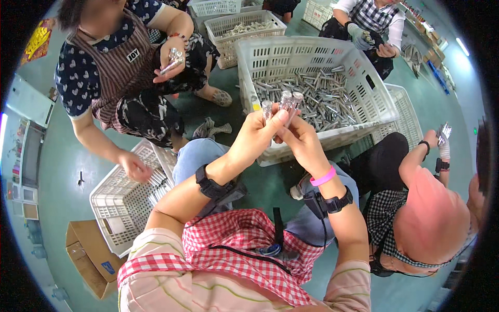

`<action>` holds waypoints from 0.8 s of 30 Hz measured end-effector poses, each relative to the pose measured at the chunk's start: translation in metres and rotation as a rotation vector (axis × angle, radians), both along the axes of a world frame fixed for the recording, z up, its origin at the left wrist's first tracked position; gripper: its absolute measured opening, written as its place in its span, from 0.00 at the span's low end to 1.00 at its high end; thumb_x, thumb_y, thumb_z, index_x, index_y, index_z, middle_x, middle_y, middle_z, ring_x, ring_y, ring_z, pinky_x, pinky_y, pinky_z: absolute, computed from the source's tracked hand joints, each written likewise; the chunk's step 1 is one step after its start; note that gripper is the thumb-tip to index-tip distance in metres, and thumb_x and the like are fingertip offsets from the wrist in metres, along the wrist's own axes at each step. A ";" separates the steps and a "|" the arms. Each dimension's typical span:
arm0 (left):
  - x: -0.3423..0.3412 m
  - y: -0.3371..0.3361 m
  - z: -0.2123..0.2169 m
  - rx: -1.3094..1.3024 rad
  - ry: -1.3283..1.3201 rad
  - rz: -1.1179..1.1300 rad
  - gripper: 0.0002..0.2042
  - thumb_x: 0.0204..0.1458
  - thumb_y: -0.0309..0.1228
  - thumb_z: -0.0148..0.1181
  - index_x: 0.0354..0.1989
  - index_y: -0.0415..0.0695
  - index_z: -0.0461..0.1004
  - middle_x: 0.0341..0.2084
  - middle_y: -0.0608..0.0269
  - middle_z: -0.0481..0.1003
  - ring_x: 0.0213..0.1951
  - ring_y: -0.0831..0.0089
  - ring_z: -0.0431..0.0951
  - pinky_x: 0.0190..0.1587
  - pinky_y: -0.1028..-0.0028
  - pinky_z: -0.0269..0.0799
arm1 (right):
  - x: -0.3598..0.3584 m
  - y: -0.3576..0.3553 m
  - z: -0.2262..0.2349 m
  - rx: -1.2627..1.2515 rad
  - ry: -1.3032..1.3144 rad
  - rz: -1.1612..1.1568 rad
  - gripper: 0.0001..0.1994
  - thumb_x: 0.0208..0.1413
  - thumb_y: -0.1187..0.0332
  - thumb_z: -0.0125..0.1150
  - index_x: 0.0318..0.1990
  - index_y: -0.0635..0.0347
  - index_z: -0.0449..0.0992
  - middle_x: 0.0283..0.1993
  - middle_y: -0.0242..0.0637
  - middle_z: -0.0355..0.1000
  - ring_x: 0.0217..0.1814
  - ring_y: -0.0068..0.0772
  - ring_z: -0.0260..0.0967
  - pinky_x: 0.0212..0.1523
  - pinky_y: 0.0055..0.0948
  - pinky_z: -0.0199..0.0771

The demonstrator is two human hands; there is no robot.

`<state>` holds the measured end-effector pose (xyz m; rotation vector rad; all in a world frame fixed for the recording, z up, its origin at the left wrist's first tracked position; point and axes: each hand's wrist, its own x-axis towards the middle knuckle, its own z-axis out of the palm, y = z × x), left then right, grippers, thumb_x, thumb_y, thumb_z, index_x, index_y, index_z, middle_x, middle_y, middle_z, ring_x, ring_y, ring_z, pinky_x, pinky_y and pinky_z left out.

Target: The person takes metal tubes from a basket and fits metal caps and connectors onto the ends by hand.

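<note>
My left hand [251, 136] and my right hand [305, 141] come together in front of me, over the near edge of a large white crate [371, 91]. Both are closed round a small bunch of slim, shiny metal tubes [286, 100], held upright with their silvery ends showing above my fingers. The lower parts of the bunch are mostly hidden by my hands. Inside the crate lies a loose heap of similar silvery tubes [322, 99].
A person on the left holds silvery pieces [173, 60] and reaches to a lower white crate [117, 208] beside an open cardboard box [88, 255]. Other people sit at the far right and near right. Another filled crate [221, 41] stands behind the large one.
</note>
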<state>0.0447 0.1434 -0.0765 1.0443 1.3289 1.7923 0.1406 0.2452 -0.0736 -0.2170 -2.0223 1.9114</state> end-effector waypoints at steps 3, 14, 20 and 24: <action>0.002 -0.004 0.009 0.142 -0.230 0.074 0.20 0.58 0.39 0.43 0.54 0.39 0.62 0.31 0.69 0.71 0.29 0.85 0.67 0.31 0.84 0.65 | 0.004 0.001 0.003 0.016 0.027 0.025 0.10 0.55 0.67 0.52 0.40 0.64 0.68 0.28 0.26 0.68 0.28 0.14 0.60 0.31 0.16 0.63; -0.029 -0.046 0.057 0.379 -0.036 0.237 0.16 0.58 0.37 0.41 0.34 0.35 0.71 0.30 0.59 0.75 0.29 0.76 0.73 0.33 0.79 0.68 | 0.006 0.001 0.010 0.172 -0.041 0.131 0.21 0.57 0.55 0.47 0.51 0.61 0.66 0.38 0.34 0.69 0.33 0.17 0.60 0.38 0.18 0.62; -0.088 -0.215 0.020 0.060 0.246 0.733 0.13 0.55 0.35 0.48 0.35 0.34 0.71 0.27 0.60 0.74 0.26 0.79 0.71 0.30 0.80 0.66 | 0.009 0.017 -0.003 0.287 -0.158 -0.028 0.18 0.60 0.60 0.41 0.45 0.66 0.69 0.34 0.35 0.67 0.31 0.21 0.61 0.34 0.19 0.62; -0.119 -0.337 -0.059 -0.791 0.227 0.825 0.12 0.52 0.34 0.53 0.33 0.36 0.72 0.20 0.64 0.71 0.23 0.82 0.69 0.27 0.82 0.64 | 0.021 0.027 -0.007 0.241 -0.195 0.009 0.17 0.61 0.62 0.40 0.46 0.67 0.67 0.37 0.36 0.65 0.35 0.22 0.60 0.38 0.20 0.60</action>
